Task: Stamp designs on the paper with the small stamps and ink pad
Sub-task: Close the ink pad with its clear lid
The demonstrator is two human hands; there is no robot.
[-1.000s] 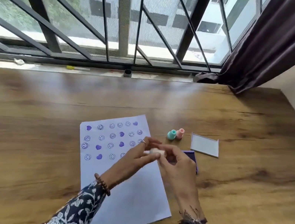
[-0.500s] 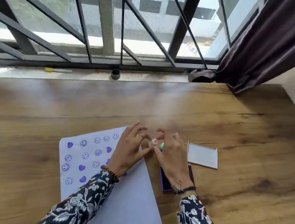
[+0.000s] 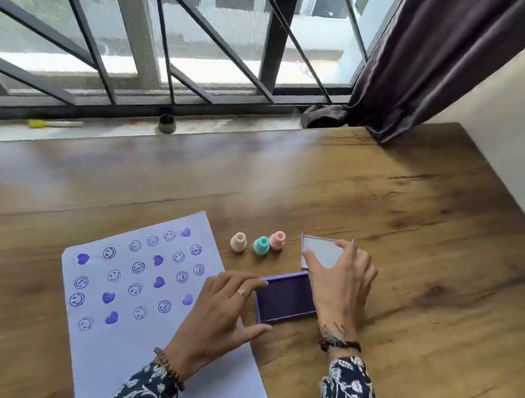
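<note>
A white paper (image 3: 123, 356) lies on the wooden table, its upper half covered with purple smileys and hearts. Three small stamps stand in a row beyond it: cream (image 3: 238, 242), teal (image 3: 261, 245) and pink (image 3: 277, 240). The open purple ink pad (image 3: 285, 301) lies right of the paper. My left hand (image 3: 220, 317) rests with spread fingers at the pad's left edge, fingertips touching it. My right hand (image 3: 340, 285) pinches the pad's clear lid (image 3: 323, 252) between thumb and fingers, just beyond the pad.
The wooden table (image 3: 434, 262) runs to a window sill with a small dark cap (image 3: 167, 123) and a yellow pen (image 3: 53, 124). A dark curtain (image 3: 415, 68) hangs at the back right beside a white wall. The table's right edge drops off near my right forearm.
Both hands held the cream stamp together; it now stands beside the teal one. My left hand has dropped to the ink pad, my right has reached onto the lid.
</note>
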